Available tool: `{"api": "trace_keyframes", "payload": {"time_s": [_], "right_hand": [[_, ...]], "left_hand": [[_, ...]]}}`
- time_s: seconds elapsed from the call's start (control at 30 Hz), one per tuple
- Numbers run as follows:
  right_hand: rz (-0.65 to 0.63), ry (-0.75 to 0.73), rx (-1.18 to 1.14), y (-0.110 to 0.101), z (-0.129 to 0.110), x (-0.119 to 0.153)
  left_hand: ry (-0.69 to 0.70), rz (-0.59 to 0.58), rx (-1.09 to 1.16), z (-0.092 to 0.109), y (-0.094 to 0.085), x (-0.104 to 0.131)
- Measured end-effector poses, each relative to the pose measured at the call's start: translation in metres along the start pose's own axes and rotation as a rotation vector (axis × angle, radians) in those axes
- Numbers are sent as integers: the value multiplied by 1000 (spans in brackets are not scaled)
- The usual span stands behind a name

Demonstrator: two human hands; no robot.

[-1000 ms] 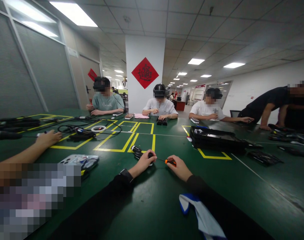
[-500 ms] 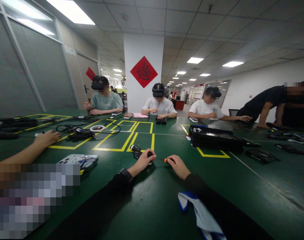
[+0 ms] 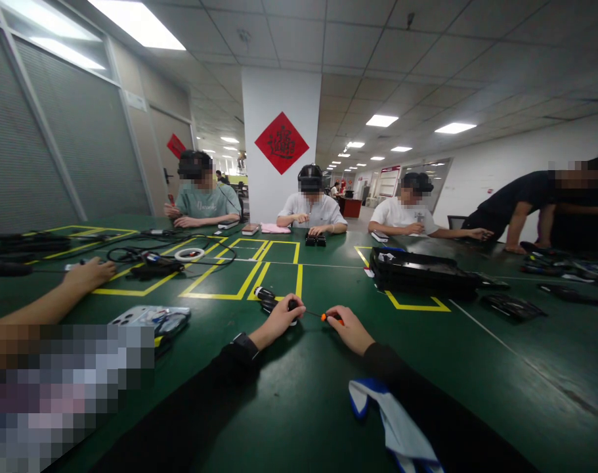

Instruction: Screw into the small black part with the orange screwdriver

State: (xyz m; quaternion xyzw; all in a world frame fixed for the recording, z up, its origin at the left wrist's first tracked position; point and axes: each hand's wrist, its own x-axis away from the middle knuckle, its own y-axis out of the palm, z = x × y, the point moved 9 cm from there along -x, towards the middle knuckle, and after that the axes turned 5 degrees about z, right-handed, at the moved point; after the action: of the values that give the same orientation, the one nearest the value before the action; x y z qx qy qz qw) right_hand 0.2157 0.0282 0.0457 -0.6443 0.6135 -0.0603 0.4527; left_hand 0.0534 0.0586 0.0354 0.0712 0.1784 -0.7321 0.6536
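Green bench [image 3: 283, 420]: spread between black sleeves [image 3: 190, 394].
Thin-shafted orange screwdriver [image 3: 323, 317]: right hand [image 3: 350, 330] gripped it.
Left hand [image 3: 277, 322]: pinched black rounded piece [image 3: 292, 305].

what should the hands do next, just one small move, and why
Probably press the orange-handled screwdriver lightly towards the dark piece to seat its tip: the right hand grips the handle, the shaft points at the piece held in the left hand, and tip contact is too small to tell.

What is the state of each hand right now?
Left hand: closed on a black part.
Right hand: closed, holding an orange-handled screwdriver.
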Motion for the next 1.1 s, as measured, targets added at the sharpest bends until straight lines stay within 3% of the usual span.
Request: {"api": "trace_keyframes", "payload": {"time_s": [0.23, 0.5, 1.1], "right_hand": [[4, -66, 24, -1, -2, -1], [21, -3, 12, -2, 3, -1], [28, -106, 78, -1, -5, 0]], "left_hand": [[-38, 24, -21, -3, -2, 0], [-12, -6, -6, -3, 0, -1], [-2, -7, -32, -6, 0, -2]]}}
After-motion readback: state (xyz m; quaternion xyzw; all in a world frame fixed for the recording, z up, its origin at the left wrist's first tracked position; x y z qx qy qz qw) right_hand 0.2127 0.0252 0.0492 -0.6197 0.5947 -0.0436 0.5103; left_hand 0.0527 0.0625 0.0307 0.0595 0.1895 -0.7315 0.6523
